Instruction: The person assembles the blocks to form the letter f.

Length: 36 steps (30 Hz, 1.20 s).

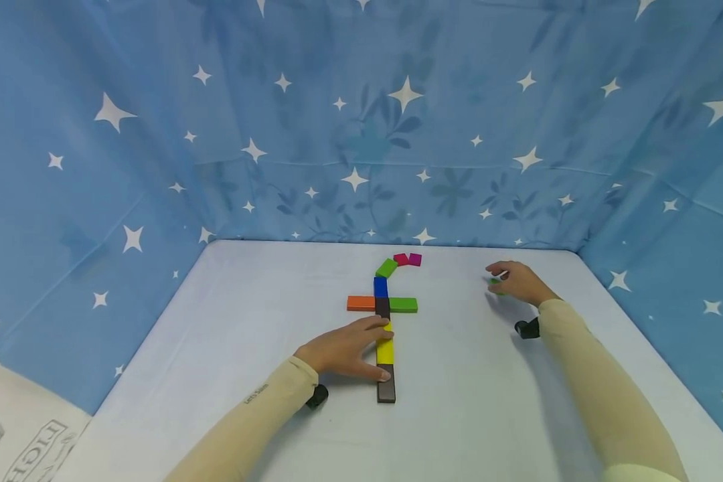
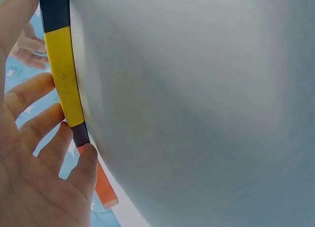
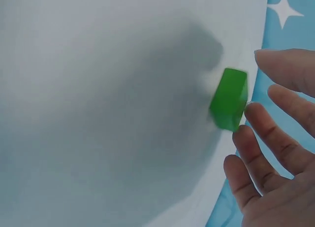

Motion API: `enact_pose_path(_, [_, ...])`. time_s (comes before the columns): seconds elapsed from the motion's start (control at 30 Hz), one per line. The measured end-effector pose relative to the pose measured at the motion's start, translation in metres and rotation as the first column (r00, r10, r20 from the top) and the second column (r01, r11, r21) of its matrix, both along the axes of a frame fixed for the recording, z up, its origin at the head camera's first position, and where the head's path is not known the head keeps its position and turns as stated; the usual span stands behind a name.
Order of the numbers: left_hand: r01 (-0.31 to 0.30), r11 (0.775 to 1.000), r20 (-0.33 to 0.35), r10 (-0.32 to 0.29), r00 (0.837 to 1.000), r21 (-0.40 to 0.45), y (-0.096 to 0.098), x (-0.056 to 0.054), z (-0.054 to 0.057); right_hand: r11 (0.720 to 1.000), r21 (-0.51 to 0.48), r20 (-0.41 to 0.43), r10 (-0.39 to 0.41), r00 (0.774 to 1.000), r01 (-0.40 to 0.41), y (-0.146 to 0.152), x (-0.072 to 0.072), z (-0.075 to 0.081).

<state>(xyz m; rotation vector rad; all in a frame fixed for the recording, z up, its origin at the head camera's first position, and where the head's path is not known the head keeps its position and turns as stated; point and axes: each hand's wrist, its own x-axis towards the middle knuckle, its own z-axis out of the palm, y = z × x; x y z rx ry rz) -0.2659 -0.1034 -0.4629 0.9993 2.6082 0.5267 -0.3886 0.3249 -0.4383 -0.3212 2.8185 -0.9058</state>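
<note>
Small green block (image 3: 229, 99) touched by right hand (image 1: 516, 281), fingers relaxed; judged light, rigid, best pinched at sides. Left hand (image 1: 345, 348) laid flat on yellow block (image 1: 385, 349).

Bare table (image 1: 265, 288) beside block row (image 1: 385, 335)

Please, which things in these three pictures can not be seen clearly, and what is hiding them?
- Yellow block: in the head view, the left hand covers part of it.
- Small green block: blurred in the right wrist view; in the head view the right hand nearly hides it, so its grip is unclear.
- Orange block: partly behind a fingertip in the left wrist view.
</note>
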Motion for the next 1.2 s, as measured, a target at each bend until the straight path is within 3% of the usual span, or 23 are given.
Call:
enact_pose_path(0.23, [0.001,1.0,0.015,-0.001,1.0,0.013,-0.001,-0.001,0.0,0.999,0.023,0.018,-0.04,0.999,0.039,0.011,0.004,-0.008])
enact_pose_path(0.53, [0.002,1.0,0.016,-0.003,1.0,0.014,-0.002,0.0,0.001,0.999,0.029,-0.032,-0.042,0.999,0.043,0.011,0.003,-0.015])
enact_pose_path(0.9, [0.004,1.0,0.003,-0.004,1.0,0.015,-0.002,-0.002,0.003,0.999,0.006,-0.034,0.04,0.999,-0.04,0.006,0.003,-0.004])
enact_pose_path(1.2, [0.005,1.0,0.024,-0.006,1.0,0.022,-0.001,0.0,0.004,1.0,0.008,0.008,-0.01,1.0,0.01,0.009,0.002,-0.009])
